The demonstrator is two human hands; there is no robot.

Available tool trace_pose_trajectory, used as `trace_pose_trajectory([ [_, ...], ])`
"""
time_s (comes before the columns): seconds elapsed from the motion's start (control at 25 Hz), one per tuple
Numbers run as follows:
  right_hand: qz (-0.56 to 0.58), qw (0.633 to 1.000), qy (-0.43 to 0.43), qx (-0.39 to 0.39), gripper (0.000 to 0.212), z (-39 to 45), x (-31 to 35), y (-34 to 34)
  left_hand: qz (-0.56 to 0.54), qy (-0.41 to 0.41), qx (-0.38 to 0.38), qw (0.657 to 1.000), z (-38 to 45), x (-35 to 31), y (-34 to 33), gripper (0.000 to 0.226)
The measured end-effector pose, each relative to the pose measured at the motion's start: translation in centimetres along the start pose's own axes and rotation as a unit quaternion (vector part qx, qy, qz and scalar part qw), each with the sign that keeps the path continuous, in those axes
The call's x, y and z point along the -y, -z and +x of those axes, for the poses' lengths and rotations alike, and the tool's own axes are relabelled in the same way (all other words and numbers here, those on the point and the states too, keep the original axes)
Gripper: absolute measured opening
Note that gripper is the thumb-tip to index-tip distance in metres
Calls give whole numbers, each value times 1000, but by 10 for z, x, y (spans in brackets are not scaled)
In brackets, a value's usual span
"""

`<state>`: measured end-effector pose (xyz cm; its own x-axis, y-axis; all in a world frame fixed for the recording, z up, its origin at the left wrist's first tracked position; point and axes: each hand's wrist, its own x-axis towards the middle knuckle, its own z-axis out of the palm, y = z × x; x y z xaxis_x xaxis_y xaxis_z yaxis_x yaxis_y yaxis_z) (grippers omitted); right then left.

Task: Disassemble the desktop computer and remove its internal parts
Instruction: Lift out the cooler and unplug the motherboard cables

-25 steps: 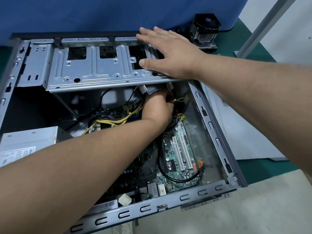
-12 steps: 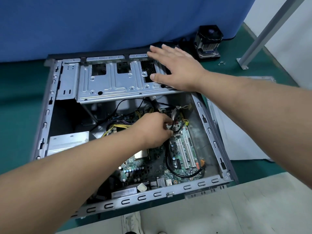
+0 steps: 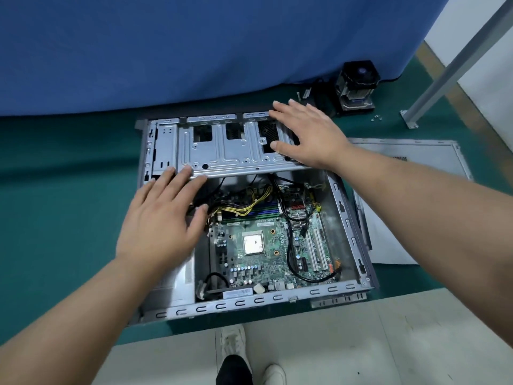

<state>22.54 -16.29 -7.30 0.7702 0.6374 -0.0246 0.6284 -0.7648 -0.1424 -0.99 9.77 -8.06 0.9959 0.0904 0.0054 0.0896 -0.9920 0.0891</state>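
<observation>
The computer case (image 3: 258, 304) lies open on the green table, its motherboard (image 3: 266, 245), bare of any cooler, and yellow cables (image 3: 249, 201) yet to come out. At nine o'clock the left hand (image 3: 163, 226), out of the cable nest it probed a second ago, hovers flat and empty, fingertips at the drive cage (image 3: 230, 151). At one o'clock the right hand (image 3: 308, 134) stays pressed flat on that cage, and the removed cooler (image 3: 356, 84) sits beyond.

A makeshift computer repair or teardown workshop: an opened desktop computer case (image 3: 251, 212) lies on a green mat (image 3: 63, 207) spread over a pale floor (image 3: 361, 343), its circuit board (image 3: 266, 243) exposed. A removed cooling fan (image 3: 356, 84) and loose screws (image 3: 377, 117) sit by a blue curtain (image 3: 194, 45), the detached side panel (image 3: 402, 207) lies beside the case, and a metal stand leg (image 3: 455, 62) rises at right.
</observation>
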Motion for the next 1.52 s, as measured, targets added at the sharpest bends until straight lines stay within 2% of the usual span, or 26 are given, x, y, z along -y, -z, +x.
trace_pose_trajectory([
  [0.12, 39, 998, -50, -17, 63, -15, 10, 3, -7, -5, -26, 1000, 4, -1, -6, 56],
  [0.2, 69, 992, -83, -67, 46, -45, 27, 4, -12, -4, -34, 999, 4, 0, -8, 56],
  [0.28, 75, 988, -80, -105, 29, -83, 52, -1, -15, -6, -37, 999, 3, -1, -8, 57],
  [0.32, 75, 990, -84, -79, 26, -101, 67, -5, -15, -6, -37, 999, 4, -2, -6, 57],
  [0.4, 84, 982, -154, 67, 34, -123, 95, -15, -15, -6, -36, 999, 4, -3, -6, 57],
  [0.48, 83, 929, -284, 220, 49, -124, 105, -21, -17, -7, -35, 999, 3, -3, -6, 58],
  [0.56, 103, 879, -355, 300, 53, -117, 103, -22, -18, -5, -35, 999, 3, -3, -4, 58],
  [0.64, 133, 862, -378, 309, 49, -112, 99, -23, -20, -6, -32, 999, 4, -4, -3, 57],
  [0.8, 128, 866, -409, 258, 40, -112, 108, -21, -32, -5, -27, 999, 5, -5, -2, 58],
  [0.88, 119, 876, -406, 230, 32, -111, 115, -14, -36, -7, -23, 999, 5, -4, -2, 58],
  [1.0, 100, 917, -360, 141, 14, -118, 124, 4, -33, -9, -14, 999, 6, -4, -1, 59],
  [1.12, 162, 935, -306, 80, 23, -131, 128, 30, -32, -13, -4, 999, 5, -4, 2, 58],
  [1.32, 312, 920, -210, 112, 20, -136, 108, 99, -131, -48, 13, 990, 1, -3, 13, 60],
  [1.44, 432, 875, -179, 125, 19, -122, 99, 133, -207, -108, 68, 970, 7, -28, 30, 70],
  [1.52, 505, 840, -153, 123, 19, -110, 100, 144, -285, -116, 87, 948, 11, -55, 43, 65],
])
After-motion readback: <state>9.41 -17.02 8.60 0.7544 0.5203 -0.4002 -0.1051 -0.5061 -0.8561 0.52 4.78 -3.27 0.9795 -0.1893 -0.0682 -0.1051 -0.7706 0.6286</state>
